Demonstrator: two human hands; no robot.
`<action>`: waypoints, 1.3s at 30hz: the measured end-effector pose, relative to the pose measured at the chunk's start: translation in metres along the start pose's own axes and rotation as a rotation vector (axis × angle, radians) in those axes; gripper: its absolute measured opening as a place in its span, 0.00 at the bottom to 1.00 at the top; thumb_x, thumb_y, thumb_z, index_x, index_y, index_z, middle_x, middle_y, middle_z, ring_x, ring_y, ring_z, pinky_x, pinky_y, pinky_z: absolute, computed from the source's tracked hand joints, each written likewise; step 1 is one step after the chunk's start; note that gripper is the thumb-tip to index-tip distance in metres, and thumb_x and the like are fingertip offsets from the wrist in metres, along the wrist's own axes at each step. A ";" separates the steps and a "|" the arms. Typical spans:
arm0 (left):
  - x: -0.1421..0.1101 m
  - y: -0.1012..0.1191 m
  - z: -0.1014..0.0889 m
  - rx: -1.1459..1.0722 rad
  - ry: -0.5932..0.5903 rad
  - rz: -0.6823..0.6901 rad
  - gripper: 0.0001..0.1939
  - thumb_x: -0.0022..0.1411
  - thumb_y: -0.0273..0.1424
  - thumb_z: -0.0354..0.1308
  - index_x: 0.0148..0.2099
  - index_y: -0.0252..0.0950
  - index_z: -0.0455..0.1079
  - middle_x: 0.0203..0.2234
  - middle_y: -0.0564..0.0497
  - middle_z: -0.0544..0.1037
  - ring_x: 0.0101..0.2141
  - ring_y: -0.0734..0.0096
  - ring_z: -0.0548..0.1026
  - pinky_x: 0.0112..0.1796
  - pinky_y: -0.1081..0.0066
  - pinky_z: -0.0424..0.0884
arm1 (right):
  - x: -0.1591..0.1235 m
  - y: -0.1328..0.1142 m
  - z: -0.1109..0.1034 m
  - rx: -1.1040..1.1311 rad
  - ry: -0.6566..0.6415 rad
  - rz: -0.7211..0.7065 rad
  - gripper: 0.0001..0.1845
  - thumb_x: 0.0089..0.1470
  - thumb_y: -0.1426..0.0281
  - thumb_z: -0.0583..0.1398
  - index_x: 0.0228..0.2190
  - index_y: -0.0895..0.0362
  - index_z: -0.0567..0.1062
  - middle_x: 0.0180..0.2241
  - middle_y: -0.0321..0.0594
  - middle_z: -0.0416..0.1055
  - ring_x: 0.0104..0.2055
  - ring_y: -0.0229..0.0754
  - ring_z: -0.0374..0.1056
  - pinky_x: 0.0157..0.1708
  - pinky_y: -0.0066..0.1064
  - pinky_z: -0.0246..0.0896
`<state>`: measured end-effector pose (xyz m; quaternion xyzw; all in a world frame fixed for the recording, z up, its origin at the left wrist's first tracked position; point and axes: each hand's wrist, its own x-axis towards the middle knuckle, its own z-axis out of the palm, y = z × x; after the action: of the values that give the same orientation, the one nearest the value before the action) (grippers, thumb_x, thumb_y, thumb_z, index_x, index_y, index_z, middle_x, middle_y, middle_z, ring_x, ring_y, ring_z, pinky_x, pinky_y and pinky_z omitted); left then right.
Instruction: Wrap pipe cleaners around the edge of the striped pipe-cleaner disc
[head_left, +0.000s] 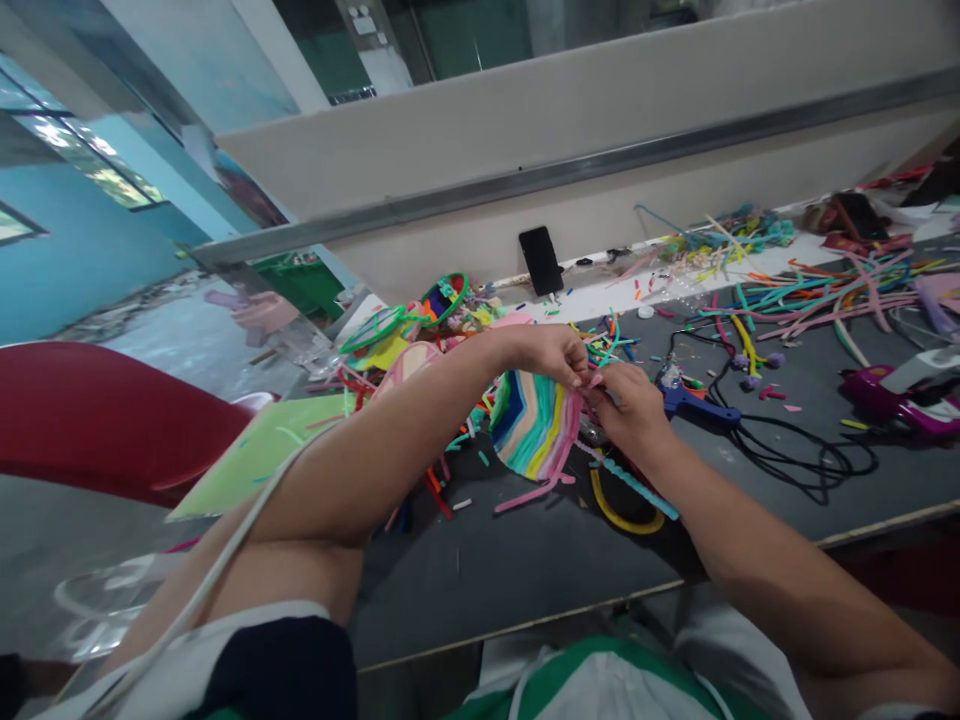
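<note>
A striped, fan-shaped panel of fuzzy pipe cleaners in blue, peach, teal, yellow and pink lies beneath my hands. My left hand pinches near its upper right corner, at a small pink pipe cleaner piece. From the other side, my right hand closes its fingers on that same pink piece. The fingertips of both hands almost meet. A loose pink pipe cleaner lies just below the panel. A twisted light-blue stem and a yellow curved pipe cleaner are by my right wrist.
A blue glue gun with a looping black cord rests to the right, near a magenta device. A black phone leans at the back panel. Colourful stems and offcuts cover the table's rear. A green sheet lies left.
</note>
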<state>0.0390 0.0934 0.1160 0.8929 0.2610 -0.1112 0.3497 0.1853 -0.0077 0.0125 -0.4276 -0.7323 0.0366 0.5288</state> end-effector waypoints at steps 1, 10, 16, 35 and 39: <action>-0.001 0.000 0.000 -0.010 0.001 0.008 0.09 0.48 0.31 0.60 0.33 0.33 0.74 0.22 0.54 0.75 0.25 0.75 0.69 0.28 0.75 0.62 | -0.001 0.000 0.001 0.055 0.026 0.021 0.04 0.55 0.69 0.56 0.30 0.51 0.72 0.32 0.41 0.74 0.39 0.45 0.68 0.45 0.38 0.58; -0.003 0.010 0.008 -0.013 0.045 0.047 0.08 0.46 0.30 0.61 0.29 0.31 0.72 0.20 0.55 0.73 0.24 0.77 0.67 0.26 0.77 0.60 | -0.006 -0.004 0.007 0.345 0.139 0.258 0.05 0.52 0.69 0.58 0.25 0.53 0.70 0.26 0.36 0.69 0.30 0.41 0.64 0.34 0.33 0.58; -0.001 0.006 0.012 -0.062 0.066 0.072 0.09 0.47 0.31 0.62 0.31 0.30 0.72 0.21 0.54 0.74 0.24 0.77 0.68 0.28 0.76 0.61 | -0.007 -0.004 0.010 0.403 0.152 0.360 0.07 0.50 0.68 0.59 0.23 0.53 0.67 0.23 0.34 0.64 0.26 0.38 0.58 0.29 0.30 0.53; -0.011 0.005 0.003 -0.099 0.076 -0.039 0.12 0.44 0.34 0.64 0.32 0.32 0.75 0.22 0.54 0.75 0.25 0.75 0.69 0.29 0.75 0.62 | 0.009 0.004 0.002 1.016 -0.209 0.697 0.14 0.44 0.59 0.66 0.26 0.57 0.72 0.21 0.32 0.68 0.23 0.34 0.62 0.26 0.28 0.61; -0.010 0.004 0.005 -0.078 0.103 -0.042 0.11 0.43 0.33 0.64 0.31 0.33 0.76 0.21 0.54 0.75 0.24 0.75 0.69 0.28 0.75 0.61 | 0.009 0.003 0.003 0.961 -0.236 0.720 0.17 0.44 0.56 0.65 0.24 0.58 0.74 0.19 0.32 0.68 0.21 0.34 0.63 0.25 0.28 0.62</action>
<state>0.0331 0.0837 0.1189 0.8774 0.3017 -0.0623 0.3677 0.1839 0.0019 0.0162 -0.3549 -0.4970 0.5862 0.5323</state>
